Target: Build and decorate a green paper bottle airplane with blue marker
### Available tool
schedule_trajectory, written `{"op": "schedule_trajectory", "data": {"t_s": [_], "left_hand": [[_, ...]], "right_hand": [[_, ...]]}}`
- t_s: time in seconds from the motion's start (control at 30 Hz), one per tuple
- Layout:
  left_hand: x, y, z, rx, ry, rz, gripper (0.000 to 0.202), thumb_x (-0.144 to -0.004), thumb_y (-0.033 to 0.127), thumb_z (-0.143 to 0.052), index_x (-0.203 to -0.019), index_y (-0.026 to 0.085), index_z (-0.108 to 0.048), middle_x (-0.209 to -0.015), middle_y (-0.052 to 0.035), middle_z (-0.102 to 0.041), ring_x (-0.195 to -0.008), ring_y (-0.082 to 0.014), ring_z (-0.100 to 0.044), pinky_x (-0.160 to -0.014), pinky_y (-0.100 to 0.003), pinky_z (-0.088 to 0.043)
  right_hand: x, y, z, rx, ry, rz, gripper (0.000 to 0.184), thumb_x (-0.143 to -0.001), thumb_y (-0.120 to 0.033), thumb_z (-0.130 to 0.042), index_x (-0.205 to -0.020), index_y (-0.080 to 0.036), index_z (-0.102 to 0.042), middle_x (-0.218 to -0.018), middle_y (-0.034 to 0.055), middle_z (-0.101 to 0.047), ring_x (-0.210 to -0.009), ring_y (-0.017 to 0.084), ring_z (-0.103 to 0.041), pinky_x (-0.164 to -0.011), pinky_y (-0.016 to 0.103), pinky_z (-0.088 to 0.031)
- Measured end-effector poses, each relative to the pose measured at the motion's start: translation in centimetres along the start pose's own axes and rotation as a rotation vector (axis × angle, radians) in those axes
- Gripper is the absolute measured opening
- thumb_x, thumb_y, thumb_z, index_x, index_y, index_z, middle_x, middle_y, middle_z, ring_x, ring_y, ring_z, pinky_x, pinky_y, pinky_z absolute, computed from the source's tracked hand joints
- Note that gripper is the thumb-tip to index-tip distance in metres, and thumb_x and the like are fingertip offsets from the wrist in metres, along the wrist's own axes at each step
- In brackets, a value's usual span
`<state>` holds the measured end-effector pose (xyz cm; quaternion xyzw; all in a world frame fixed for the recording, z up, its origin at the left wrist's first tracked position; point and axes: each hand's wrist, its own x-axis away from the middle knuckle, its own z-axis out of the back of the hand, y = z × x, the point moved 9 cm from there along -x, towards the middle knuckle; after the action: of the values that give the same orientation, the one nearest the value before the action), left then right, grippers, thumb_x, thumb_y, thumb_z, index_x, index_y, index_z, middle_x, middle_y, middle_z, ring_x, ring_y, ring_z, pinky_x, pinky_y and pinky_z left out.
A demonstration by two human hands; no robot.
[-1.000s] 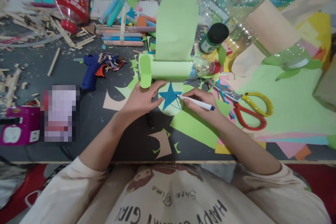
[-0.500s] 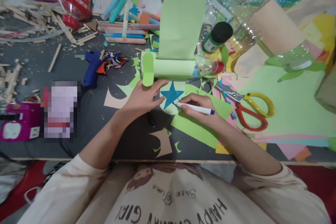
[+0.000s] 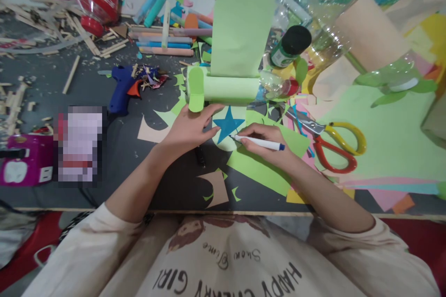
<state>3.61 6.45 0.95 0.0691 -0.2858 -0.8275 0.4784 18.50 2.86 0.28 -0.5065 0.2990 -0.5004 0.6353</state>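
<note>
In the head view, a blue star [image 3: 227, 123] lies near the centre on a pale green paper [image 3: 226, 145]. At its nine o'clock, the left hand [image 3: 193, 130] rests on the paper's edge, its grip spread, thumb apart from the fingers. Toward four o'clock, the right hand [image 3: 266, 143] has its grip pinching a white marker [image 3: 259, 141], tip at the star's lower edge. A green paper tube [image 3: 232, 89] lies at twelve, scissors [image 3: 325, 141] at three.
</note>
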Motion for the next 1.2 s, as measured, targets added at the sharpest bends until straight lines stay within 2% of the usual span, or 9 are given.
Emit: {"op": "schedule_trajectory", "data": {"t_s": [0.37,0.57,0.8,1.0,1.2], "left_hand": [[-0.01,-0.13,-0.09,-0.010,-0.008,0.001,0.049,-0.090,0.035,-0.048,-0.136,0.021,-0.051,-0.071,0.0022,-0.050,-0.069,-0.0170,-0.054,-0.073,-0.025,-0.039],[-0.12,-0.09,-0.34,-0.045,-0.034,-0.006,0.048,-0.091,0.035,-0.049,-0.136,0.020,-0.051,-0.073,0.0018,-0.053,-0.071,-0.0171,-0.054,-0.081,-0.027,-0.039],[-0.05,-0.13,-0.15,-0.035,-0.001,-0.011,0.049,-0.090,0.036,-0.048,-0.137,0.021,-0.051,-0.073,0.0015,-0.054,-0.072,-0.0178,-0.055,-0.077,-0.025,-0.040],[-0.02,-0.18,-0.25,-0.024,-0.018,-0.003,0.050,-0.091,0.037,-0.048,-0.137,0.019,-0.051,-0.074,0.0014,-0.053,-0.071,-0.0174,-0.054,-0.077,-0.025,-0.040],[0.02,-0.22,-0.13,-0.021,0.009,-0.012,0.049,-0.090,0.038,-0.049,-0.136,0.020,-0.052,-0.073,0.0019,-0.052,-0.068,-0.0163,-0.053,-0.073,-0.025,-0.040]], "right_hand": [[-0.08,0.16,-0.06,-0.004,-0.007,0.006,0.014,-0.082,-0.031,-0.064,-0.076,-0.019,-0.067,-0.064,0.0014,-0.064,-0.055,0.013,-0.052,-0.051,0.025,-0.038],[-0.05,0.19,0.21,0.012,0.013,0.040,0.015,-0.083,-0.032,-0.065,-0.076,-0.019,-0.068,-0.064,0.0007,-0.065,-0.055,0.012,-0.052,-0.050,0.023,-0.038],[0.04,0.02,0.45,0.026,0.039,0.067,0.015,-0.083,-0.031,-0.064,-0.075,-0.019,-0.067,-0.066,0.0004,-0.066,-0.055,0.011,-0.053,-0.050,0.023,-0.038],[0.04,0.08,0.55,0.007,0.055,0.076,0.013,-0.083,-0.030,-0.065,-0.076,-0.019,-0.067,-0.068,0.0000,-0.067,-0.057,0.011,-0.055,-0.052,0.023,-0.039],[0.03,0.51,0.34,0.002,0.025,0.030,0.013,-0.081,-0.030,-0.065,-0.074,-0.019,-0.067,-0.065,0.0001,-0.065,-0.055,0.011,-0.052,-0.051,0.024,-0.039]]}}
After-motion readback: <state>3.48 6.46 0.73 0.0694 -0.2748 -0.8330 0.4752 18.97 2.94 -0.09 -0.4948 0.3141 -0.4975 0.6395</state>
